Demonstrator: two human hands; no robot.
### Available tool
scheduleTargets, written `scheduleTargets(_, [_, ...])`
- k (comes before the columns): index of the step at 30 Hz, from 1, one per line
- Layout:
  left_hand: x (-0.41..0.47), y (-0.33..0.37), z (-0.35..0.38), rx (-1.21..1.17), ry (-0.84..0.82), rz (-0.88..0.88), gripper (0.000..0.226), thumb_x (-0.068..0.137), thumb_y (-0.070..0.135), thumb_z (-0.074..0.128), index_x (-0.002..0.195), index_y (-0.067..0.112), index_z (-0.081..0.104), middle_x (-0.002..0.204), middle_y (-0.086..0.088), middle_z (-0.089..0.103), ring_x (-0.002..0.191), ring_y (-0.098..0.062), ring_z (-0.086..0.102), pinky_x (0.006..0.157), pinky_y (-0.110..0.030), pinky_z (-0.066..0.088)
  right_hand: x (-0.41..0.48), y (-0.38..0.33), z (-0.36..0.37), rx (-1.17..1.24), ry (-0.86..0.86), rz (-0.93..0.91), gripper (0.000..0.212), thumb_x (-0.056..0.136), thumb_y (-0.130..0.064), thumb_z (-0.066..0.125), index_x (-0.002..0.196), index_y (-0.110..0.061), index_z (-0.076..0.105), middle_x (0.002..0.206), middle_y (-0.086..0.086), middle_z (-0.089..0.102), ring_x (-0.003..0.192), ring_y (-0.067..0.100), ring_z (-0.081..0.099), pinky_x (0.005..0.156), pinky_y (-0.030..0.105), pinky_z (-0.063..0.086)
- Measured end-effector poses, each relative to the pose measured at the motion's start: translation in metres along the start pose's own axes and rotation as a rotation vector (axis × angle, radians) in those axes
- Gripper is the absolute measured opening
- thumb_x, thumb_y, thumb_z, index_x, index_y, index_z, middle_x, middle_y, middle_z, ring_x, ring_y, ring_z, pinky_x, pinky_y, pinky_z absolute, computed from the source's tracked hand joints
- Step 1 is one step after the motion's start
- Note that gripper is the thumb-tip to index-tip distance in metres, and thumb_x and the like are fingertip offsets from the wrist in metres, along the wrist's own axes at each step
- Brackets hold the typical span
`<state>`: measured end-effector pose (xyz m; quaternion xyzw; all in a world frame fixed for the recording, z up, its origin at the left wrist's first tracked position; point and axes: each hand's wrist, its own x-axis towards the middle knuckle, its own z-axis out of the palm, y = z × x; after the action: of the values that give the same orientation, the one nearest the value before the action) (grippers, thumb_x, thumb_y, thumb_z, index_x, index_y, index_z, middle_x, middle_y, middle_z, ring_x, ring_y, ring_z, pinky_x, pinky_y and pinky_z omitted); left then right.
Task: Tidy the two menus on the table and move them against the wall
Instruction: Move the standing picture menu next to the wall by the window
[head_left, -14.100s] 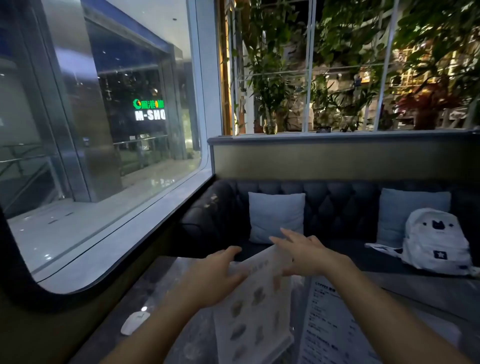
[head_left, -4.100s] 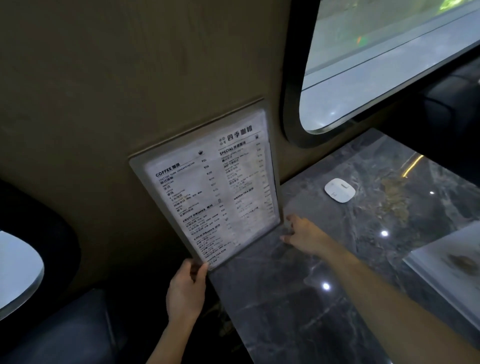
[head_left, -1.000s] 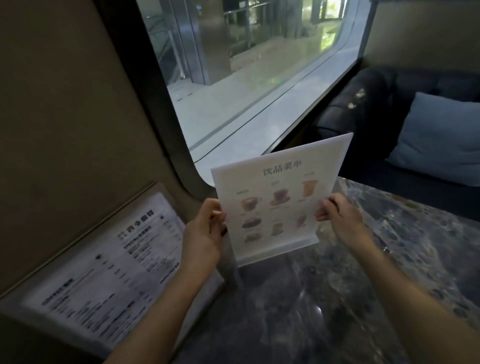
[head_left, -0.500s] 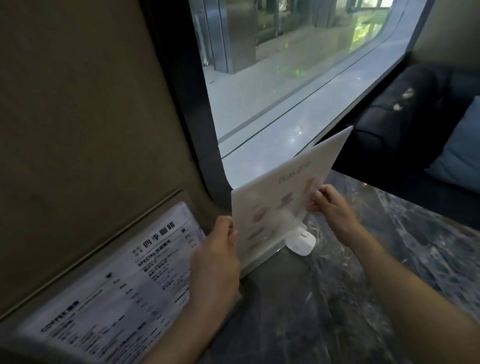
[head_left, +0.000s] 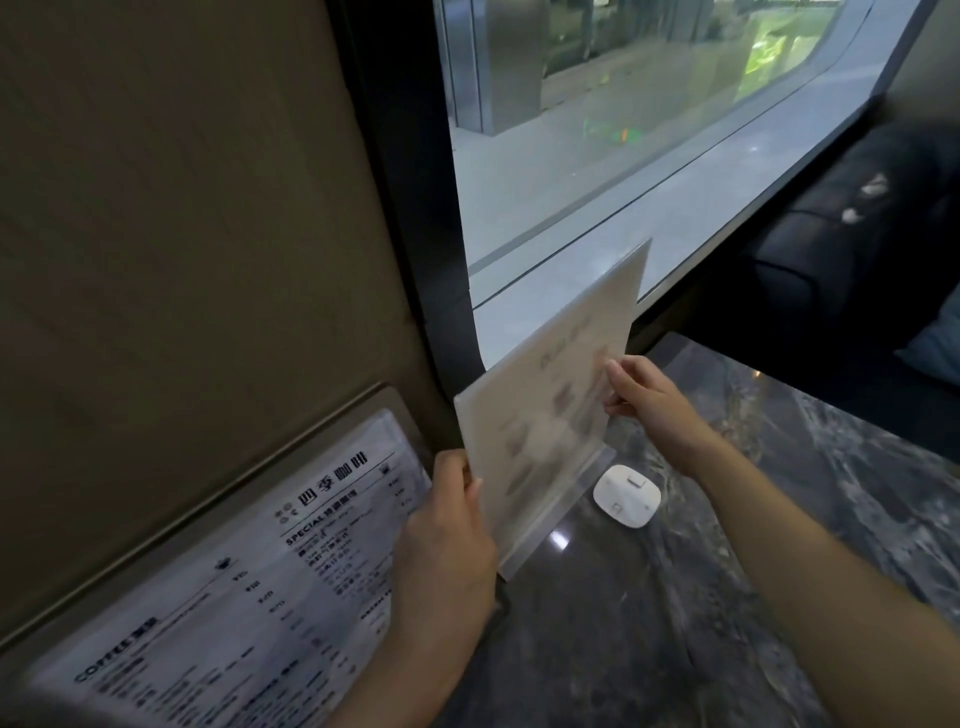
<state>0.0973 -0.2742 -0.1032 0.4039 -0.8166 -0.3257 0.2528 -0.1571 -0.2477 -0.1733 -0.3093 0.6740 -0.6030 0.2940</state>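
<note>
Laminated, the text menu (head_left: 249, 571) already leans on the wall (head_left: 182, 234), out of the way. Beside it the left hand (head_left: 447, 545) and right hand (head_left: 649, 400) pinch the picture menu's (head_left: 545, 415) side edges, steadying it upright near the window (head_left: 649, 156), its base at the table (head_left: 649, 623).

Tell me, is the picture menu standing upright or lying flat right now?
Upright. The picture menu stands on its clear base on the table, both hands gripping its side edges, beside the window.
</note>
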Motion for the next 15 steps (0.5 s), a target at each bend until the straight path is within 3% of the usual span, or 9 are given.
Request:
scheduleTargets(3, [0.0007, 0.0003, -0.0029, 0.055, 0.025, 0.067, 0.005, 0.093, 0.022, 0.04, 0.095, 0.027, 0.04, 0.079, 0.003, 0.06, 0.058, -0.014, 0.055, 0.043, -0.027, 0.039, -0.002, 0.0001, 0.0012, -0.017, 0.017, 0.018, 0.021, 0.087, -0.042, 0.048, 0.095, -0.023, 0.055, 0.084, -0.001, 0.051, 0.074, 0.013, 0.054, 0.074, 0.03, 0.05])
scheduleTargets(7, [0.0039, 0.0031, -0.0059, 0.096, 0.063, 0.119, 0.004, 0.093, 0.016, 0.042, 0.095, 0.016, 0.046, 0.078, -0.007, 0.064, 0.06, -0.028, 0.06, 0.045, -0.036, 0.044, -0.0053, -0.0004, 0.0009, -0.049, 0.022, 0.029, 0.029, 0.087, -0.045, 0.046, 0.102, -0.02, 0.051, 0.088, -0.001, 0.052, 0.077, 0.015, 0.055, 0.076, 0.033, 0.052])
scheduleTargets(15, [0.0048, 0.0032, -0.0067, 0.093, 0.108, 0.128, 0.006, 0.092, 0.013, 0.045, 0.093, 0.014, 0.051, 0.082, -0.01, 0.066, 0.067, -0.027, 0.06, 0.053, -0.045, 0.051, -0.0059, -0.0011, 0.0018, -0.077, 0.011, 0.071, 0.029, 0.087, -0.049, 0.043, 0.104, -0.025, 0.047, 0.094, -0.002, 0.051, 0.083, 0.018, 0.056, 0.072, 0.034, 0.053])
